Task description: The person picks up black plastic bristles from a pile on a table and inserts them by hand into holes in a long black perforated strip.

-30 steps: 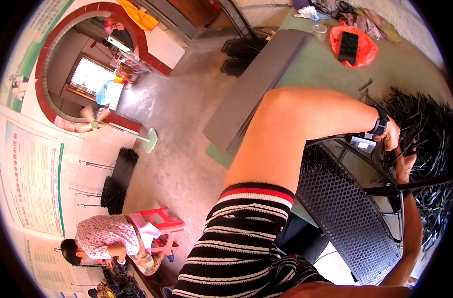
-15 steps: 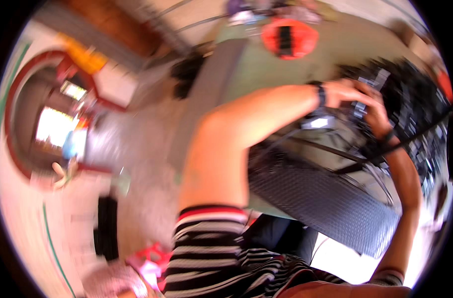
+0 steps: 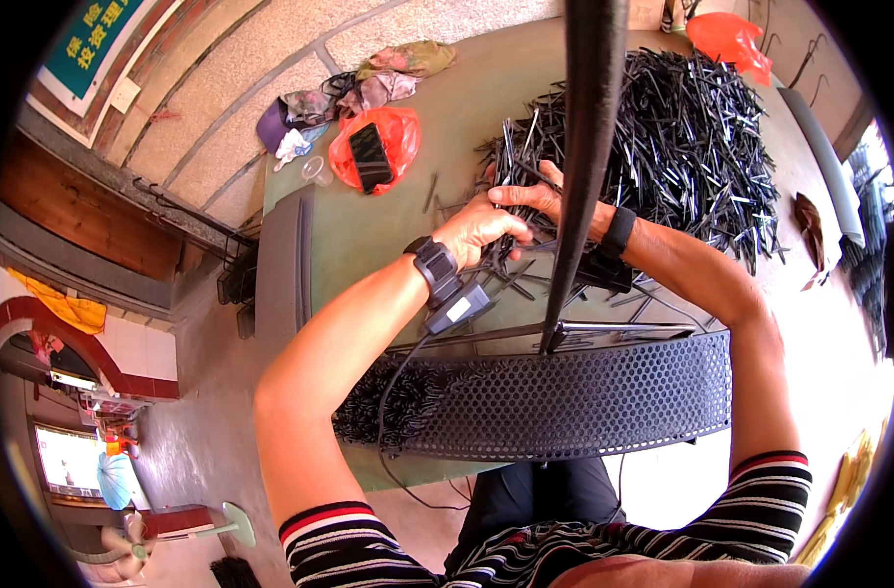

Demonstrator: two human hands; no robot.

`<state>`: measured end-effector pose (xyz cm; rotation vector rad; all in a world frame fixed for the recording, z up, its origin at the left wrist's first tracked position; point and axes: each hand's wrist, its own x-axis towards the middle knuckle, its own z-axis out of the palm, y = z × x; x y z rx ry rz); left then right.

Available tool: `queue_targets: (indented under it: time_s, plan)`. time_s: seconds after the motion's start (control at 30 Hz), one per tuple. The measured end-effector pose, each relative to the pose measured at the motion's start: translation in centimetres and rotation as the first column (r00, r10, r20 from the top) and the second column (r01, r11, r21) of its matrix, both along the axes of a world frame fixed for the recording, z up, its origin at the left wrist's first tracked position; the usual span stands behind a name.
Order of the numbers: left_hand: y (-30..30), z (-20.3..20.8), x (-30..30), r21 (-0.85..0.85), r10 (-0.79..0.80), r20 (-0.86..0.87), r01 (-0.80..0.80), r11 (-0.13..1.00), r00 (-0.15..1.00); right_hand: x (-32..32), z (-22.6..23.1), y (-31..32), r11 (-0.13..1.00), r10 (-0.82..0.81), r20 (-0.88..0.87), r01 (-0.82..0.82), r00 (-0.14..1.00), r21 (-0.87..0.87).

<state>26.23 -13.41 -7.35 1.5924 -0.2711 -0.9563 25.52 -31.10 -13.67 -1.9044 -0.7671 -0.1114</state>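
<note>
Over the green table (image 3: 378,250), my left hand (image 3: 474,229) and my right hand (image 3: 553,199) come together around a bunch of thin black strips (image 3: 509,162). The strips stick up above my fingers, and some poke out below. My right thumb lies across toward my left hand; both hands have curled fingers, partly hidden by each other. Beyond my right hand spreads a large heap of the same black strips (image 3: 692,147). Nearer to me stands a curved black panel full of holes (image 3: 584,392), with dense black tufts (image 3: 383,402) at its left end.
A thick black rod (image 3: 586,127) rises in front of my right arm. At the back left lies a red plastic bag (image 3: 405,147) with a black phone (image 3: 371,159) on it, near crumpled cloths (image 3: 378,88). A cable (image 3: 383,392) hangs from a small box at my left wrist.
The view has swung toward the right, bringing the heap and panel nearer the middle. My hands, at the heap's near edge before, now sit left of it, close together on the bunch of strips.
</note>
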Motion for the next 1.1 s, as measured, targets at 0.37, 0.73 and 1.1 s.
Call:
queue_targets:
  time_s: [0.37,0.73,1.1]
  plan:
    - [0.0,-1.2,-0.1,0.128,-0.046,-0.158,0.067,0.990,0.986,0.2,3.7,0.9,0.698,0.171,-0.629,0.357,0.759,0.621]
    - [-0.6,0.7,-0.6,0.199,-0.009,-0.156,0.040,0.979,0.988,0.7,5.2,-0.5,0.647,0.064,-0.673,0.483,0.737,0.590]
    - [0.9,2.9,-1.0,0.161,0.229,-0.095,-0.212,0.964,0.969,2.6,6.0,-4.3,0.417,-0.117,-0.759,0.726,0.640,0.548]
